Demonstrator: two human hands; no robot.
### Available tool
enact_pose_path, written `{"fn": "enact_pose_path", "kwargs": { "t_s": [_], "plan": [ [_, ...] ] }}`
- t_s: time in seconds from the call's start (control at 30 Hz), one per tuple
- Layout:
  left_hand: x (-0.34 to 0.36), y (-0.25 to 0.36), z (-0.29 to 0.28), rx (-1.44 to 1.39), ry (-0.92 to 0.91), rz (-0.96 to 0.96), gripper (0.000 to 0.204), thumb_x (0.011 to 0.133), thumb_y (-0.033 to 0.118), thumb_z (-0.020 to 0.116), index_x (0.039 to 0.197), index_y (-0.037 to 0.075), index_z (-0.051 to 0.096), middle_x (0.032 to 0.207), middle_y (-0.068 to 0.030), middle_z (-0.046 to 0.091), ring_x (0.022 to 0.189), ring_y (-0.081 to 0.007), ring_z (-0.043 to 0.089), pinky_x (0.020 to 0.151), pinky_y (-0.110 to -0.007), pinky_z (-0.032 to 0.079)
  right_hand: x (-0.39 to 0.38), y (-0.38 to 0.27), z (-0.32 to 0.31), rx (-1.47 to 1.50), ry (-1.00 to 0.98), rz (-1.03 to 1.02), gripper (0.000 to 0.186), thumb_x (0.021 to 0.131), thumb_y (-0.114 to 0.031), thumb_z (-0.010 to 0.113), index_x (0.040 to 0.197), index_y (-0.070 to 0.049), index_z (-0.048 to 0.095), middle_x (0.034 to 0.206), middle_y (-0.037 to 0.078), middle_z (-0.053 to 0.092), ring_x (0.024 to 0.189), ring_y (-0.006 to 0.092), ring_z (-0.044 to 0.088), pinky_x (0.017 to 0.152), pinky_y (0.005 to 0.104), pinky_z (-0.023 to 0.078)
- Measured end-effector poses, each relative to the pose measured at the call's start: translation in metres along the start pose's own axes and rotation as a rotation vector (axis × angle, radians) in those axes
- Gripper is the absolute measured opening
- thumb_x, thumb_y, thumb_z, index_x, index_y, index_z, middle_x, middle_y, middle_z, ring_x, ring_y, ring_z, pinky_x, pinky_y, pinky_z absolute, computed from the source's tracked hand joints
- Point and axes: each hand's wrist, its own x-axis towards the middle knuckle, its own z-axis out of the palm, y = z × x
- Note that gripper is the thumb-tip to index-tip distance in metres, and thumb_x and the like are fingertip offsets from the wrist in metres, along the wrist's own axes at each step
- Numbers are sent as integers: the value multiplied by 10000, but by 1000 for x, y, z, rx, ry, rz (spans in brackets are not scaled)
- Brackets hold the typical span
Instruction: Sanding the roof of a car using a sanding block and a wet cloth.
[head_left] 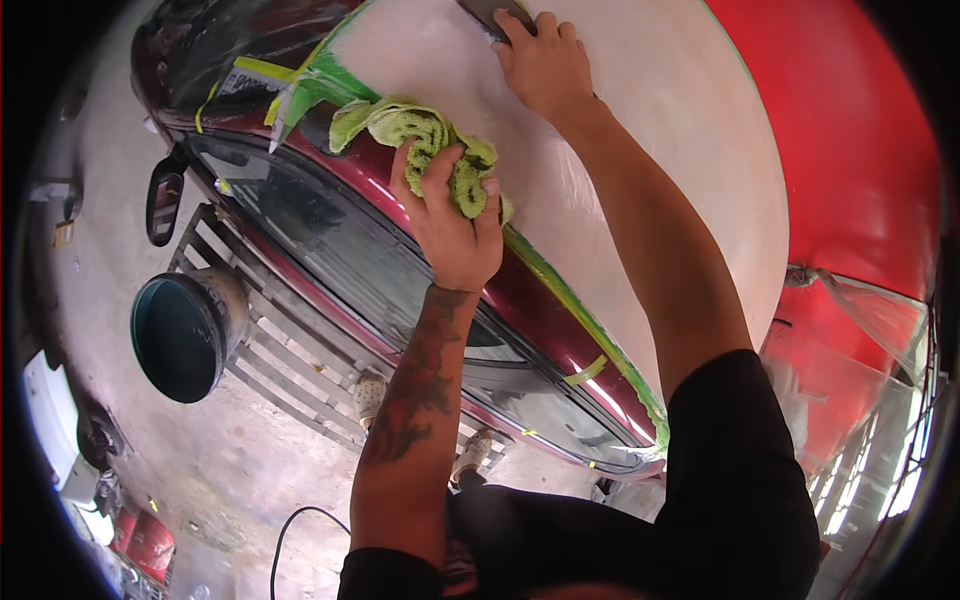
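A dark red car stands before me, its roof [690, 150] coated pale grey-white and edged with green and yellow masking tape [590, 315]. My left hand [455, 235] is closed on a crumpled lime-green cloth [415, 130] at the near roof edge, above the side windows. Farther out on the pale roof, my right hand [548, 65] grips a dark flat sanding block [497, 15], its fingers over the top. Part of the block is cut off by the upper rim of the picture.
A dark bucket [215, 290] sits on a slatted bench [285, 375] beside the car, where my feet also stand. The side mirror [165, 200] juts out at the left. Beyond the roof is a large red surface [840, 100]. A cable [285, 525] curves over the floor.
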Motion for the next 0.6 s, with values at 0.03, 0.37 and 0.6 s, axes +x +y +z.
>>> {"fn": "enact_pose_path", "kwargs": {
  "t_s": [0.03,0.37,0.6],
  "plan": [
    [0,-3,-2,6,-2,2,452,871,174,700,1280,83,531,1423,-261,322,1220,-455,445,992,-513,417,0,-3,0,-5,-41,41,471,904,-265,639,1366,-245,551,1059,132,594,934,350,570,828,465,496],
    [2,-5,-10,70,-16,37,454,864,149,701,1276,76,524,1414,-268,323,1221,-452,449,985,-498,425,-172,15,-88,63,-325,-117,571,887,-194,649,1436,-272,514,1325,163,541,1085,362,579,893,460,501],
    [2,-10,-12,112,-16,36,430,883,149,680,1275,67,524,1413,-267,326,1230,-450,444,1007,-498,407,-83,6,-37,67,-76,6,488,880,-223,658,1359,-248,569,1167,125,596,994,338,590,809,464,505]
  ]
}}
